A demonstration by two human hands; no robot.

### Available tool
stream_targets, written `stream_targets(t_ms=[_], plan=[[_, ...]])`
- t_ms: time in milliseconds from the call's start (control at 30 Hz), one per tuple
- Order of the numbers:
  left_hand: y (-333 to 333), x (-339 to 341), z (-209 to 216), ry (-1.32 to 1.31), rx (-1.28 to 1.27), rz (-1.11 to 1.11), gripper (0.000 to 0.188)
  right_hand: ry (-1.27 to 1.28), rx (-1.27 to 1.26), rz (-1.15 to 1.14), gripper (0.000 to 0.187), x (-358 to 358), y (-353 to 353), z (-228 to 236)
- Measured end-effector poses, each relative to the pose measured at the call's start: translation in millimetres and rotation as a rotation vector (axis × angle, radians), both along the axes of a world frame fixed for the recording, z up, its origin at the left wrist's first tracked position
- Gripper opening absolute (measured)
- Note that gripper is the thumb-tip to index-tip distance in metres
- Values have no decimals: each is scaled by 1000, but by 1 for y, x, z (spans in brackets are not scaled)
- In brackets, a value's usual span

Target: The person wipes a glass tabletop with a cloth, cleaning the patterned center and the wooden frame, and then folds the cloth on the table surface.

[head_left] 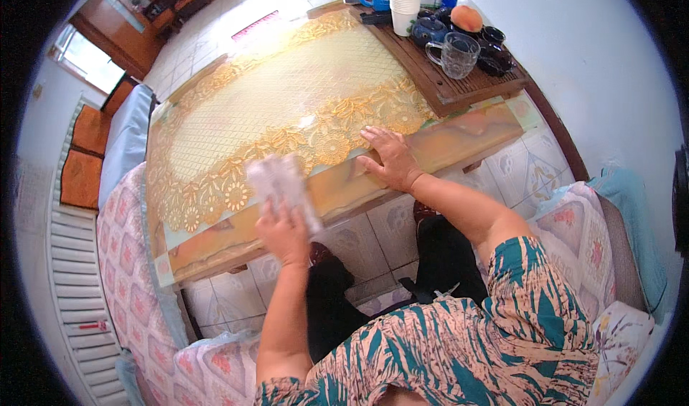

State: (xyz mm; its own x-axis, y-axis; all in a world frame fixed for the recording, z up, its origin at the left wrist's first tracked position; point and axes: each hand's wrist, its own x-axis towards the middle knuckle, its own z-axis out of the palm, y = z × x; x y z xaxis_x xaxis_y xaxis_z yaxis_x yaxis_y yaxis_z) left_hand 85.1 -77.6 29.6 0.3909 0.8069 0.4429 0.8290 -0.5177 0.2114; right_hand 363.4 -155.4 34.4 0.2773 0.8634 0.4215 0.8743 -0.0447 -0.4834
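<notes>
A pale pinkish-white cloth (278, 182) lies over the near edge of a low table, slightly blurred. My left hand (283, 232) has hold of its near side, with the fingers on top of it. To the right, my right hand (391, 161) rests on the table's brown border with its fingers apart and nothing in them. Under both hands is the table (459, 139), which has a marbled brown edge and a yellow lace-patterned cover (301, 69) with a shiny surface.
At the table's far right stands a slatted wooden tea tray (470, 94) bearing a clear glass mug (456, 56), stacked white cups (404, 8), dark teapots and an orange-pink round object (466, 19). A quilted sofa cover (129, 262) borders the left. A white radiator (75, 284) lines the wall.
</notes>
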Motion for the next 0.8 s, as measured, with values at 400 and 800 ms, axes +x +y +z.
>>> stream_targets(t_ms=[400,800], plan=[[-19,134,3,-747,-575,-316,29,140,-430,-309,69,-19,-6,39],[43,124,-27,-96,-98,111,38,-155,-226,9,41,1,-35,27]])
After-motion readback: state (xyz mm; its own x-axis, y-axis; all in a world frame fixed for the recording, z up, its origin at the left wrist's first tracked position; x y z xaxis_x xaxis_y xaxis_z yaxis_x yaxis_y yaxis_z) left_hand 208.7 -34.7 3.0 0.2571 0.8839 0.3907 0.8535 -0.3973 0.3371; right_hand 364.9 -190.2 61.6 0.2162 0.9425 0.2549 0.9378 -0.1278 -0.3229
